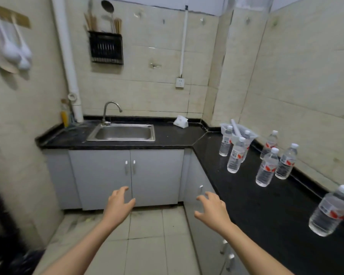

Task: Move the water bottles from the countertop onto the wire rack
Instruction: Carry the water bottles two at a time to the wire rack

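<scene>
Water bottles: seven clear bottles (pixel 234 158) with white caps stand upright on the black desk (pixel 266 205), all to the right of the sink (pixel 121 132).
Nearest bottle: one bottle (pixel 329 213) stands alone, far right of the sink and closest to the person.
How they will feel: they look full, so each one is likely a bit heavy. The thin plastic probably bends if squeezed hard, and it may be slippery.
Where to hold: around the middle, by the red label, looks best. The neck under the cap would work too.
Left hand: the left hand (pixel 118 202) is in the air below the sink, fingers spread, holding nothing.
Right hand: the right hand (pixel 213 210) is in the air too, near the desk edge, fingers spread and empty, not touching any bottle.
Wire rack: no big rack shows here.
Other things: a white basket (pixel 237 130) sits behind the far bottles. A tissue pack (pixel 180 121) lies just right of the sink.
</scene>
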Motion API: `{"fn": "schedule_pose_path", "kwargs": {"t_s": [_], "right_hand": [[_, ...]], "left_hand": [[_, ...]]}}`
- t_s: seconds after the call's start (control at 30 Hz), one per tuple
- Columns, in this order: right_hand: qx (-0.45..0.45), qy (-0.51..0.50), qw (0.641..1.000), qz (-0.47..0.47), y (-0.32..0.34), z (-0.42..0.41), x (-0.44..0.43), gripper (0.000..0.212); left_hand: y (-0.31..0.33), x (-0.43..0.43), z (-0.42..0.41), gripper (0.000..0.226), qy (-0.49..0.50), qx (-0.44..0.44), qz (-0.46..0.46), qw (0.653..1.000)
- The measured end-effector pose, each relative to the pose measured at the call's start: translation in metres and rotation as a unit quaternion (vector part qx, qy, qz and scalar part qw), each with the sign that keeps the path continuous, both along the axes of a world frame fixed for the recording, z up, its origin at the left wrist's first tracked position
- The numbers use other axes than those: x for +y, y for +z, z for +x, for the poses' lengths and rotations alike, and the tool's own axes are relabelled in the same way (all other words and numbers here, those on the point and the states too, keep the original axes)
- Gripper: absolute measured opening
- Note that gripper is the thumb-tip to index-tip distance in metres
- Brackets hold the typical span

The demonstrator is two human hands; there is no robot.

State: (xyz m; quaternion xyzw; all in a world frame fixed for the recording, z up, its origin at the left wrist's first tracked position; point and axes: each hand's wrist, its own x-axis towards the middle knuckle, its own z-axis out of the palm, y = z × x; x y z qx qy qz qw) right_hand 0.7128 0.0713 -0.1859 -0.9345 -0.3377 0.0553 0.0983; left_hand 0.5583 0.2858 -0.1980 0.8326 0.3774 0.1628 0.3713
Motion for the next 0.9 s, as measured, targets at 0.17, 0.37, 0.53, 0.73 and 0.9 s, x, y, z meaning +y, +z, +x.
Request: {"fn": "schedule_pose_path", "kwargs": {"t_s": [0.17,0.37,0.53,0.73,0.9], "right_hand": [[0.036,-0.002,0.998,0.042,-0.008,0.08,0.059,0.05],[0.081,0.011,0.995,0.058,-0.017,0.156,0.138,0.049],[0.109,0.031,0.993,0.039,-0.041,0.189,0.188,0.05],[0.122,0.011,0.992,0.023,-0.06,0.242,0.239,0.05],[0.113,-0.062,0.991,0.035,-0.064,0.303,0.274,0.048]], "left_hand": [[0.007,0.061,0.051,0.05,0.02,0.0,0.017,1.0],[0.015,0.124,0.109,0.047,0.067,-0.01,0.012,0.998],[-0.017,0.156,0.14,0.048,0.099,-0.002,-0.039,0.994],[-0.054,0.214,0.202,0.047,0.088,-0.001,-0.085,0.993],[-0.075,0.28,0.287,0.047,0.031,-0.011,-0.118,0.992]]}}
